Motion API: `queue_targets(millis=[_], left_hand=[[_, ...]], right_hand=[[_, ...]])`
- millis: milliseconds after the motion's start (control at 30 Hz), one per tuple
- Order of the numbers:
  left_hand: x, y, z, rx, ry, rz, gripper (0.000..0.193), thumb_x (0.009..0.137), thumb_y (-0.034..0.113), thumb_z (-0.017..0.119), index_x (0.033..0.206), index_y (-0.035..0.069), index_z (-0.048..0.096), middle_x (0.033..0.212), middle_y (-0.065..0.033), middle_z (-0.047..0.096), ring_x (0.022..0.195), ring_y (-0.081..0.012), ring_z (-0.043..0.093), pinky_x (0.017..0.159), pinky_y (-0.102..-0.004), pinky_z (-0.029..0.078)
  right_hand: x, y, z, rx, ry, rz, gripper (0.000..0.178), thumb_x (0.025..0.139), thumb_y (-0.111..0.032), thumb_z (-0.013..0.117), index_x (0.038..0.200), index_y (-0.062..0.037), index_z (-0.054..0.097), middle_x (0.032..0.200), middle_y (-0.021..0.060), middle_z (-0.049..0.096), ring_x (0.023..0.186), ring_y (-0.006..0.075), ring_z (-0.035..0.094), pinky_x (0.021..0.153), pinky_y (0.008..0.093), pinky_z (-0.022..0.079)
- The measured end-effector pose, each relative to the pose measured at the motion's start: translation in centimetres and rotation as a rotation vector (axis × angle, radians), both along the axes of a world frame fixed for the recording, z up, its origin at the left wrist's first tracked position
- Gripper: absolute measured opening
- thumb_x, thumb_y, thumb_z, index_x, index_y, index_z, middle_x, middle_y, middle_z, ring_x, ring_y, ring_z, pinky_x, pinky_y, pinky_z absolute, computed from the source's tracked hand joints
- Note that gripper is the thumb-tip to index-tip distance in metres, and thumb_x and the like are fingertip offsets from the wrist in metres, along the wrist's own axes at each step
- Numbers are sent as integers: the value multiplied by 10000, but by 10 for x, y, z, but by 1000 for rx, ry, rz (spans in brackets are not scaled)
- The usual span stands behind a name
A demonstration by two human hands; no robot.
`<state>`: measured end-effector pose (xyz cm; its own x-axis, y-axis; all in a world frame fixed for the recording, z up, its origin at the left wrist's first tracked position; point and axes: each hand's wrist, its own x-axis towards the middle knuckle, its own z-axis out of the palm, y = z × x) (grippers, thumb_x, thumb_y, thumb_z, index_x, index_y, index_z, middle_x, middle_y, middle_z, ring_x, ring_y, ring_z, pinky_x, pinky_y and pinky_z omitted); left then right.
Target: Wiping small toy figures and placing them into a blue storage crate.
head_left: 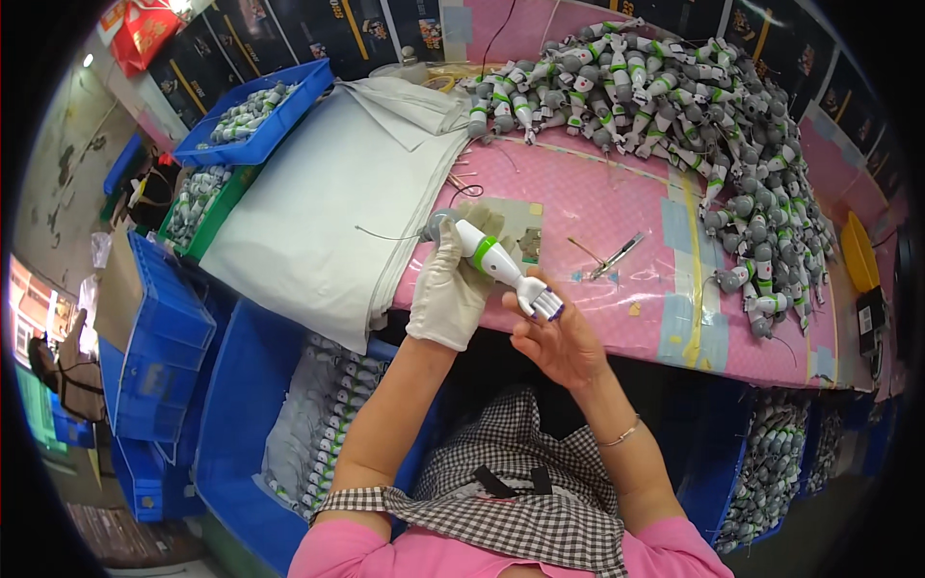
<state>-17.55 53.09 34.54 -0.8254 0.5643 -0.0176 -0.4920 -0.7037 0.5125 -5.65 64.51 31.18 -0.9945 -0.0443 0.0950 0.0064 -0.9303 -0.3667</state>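
Note:
A white toy arm (pixel 493 258) with a green band, a grey rounded end and a small white fist is held tilted above the near edge of the pink table. From its grey end a thin wire sticks out to the left. My left hand (pixel 448 299), in a white glove, is closed around the grey end and upper part. My bare right hand (pixel 567 345) has its fingers curled about the fist end, which shows dark purple edges. Just beyond the toy lies a greyish flat plate (pixel 528 209), partly hidden by the glove.
Many similar toy arms (pixel 655 96) are heaped at the back and right of the pink table (pixel 626 318). White sheets (pixel 328 183) cover its left side. A slim pen-like tool (pixel 621 255) lies near the middle. Blue bins (pixel 226 424) with toy arms stand below.

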Motion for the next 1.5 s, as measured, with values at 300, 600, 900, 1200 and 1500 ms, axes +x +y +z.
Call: queue_targets(millis=[300,600,900,1200,1500], left_hand=[[22,6,13,-122,150,-24,449,887,249,567,1229,6,405,1169,-108,533,1054,-222,556,851,-352,503],[9,1,4,-55,-88,-194,776,834,702,289,1051,-11,506,790,-124,598,775,-250,602,710,-378,512],[21,-7,-2,-179,-108,-204,681,875,635,296,1179,60,499,909,-91,585,668,-174,533,576,-296,470],[37,-18,-15,-252,-186,-428,682,877,612,345,1199,23,468,880,-74,569,660,-157,516,561,-278,433],[58,-30,-31,-539,37,-429,497,933,477,370,1057,17,508,858,-83,601,661,-131,556,600,-253,467]], right_hand=[[-3,-10,-26,-24,140,-181,382,820,-77,644,1162,-93,472,989,113,568,798,152,588,758,296,541],[8,-27,-23,440,104,-373,373,762,59,648,1084,-73,512,979,130,582,822,187,606,752,306,548],[17,-13,1,1377,313,-553,296,698,33,699,978,-52,657,944,68,577,792,136,574,646,247,462],[-21,50,33,868,-316,-530,271,896,-194,548,1016,37,622,893,87,654,553,89,561,541,192,461],[-28,72,23,710,-358,-354,262,865,-174,569,1040,15,613,912,96,659,561,93,582,542,209,487]])
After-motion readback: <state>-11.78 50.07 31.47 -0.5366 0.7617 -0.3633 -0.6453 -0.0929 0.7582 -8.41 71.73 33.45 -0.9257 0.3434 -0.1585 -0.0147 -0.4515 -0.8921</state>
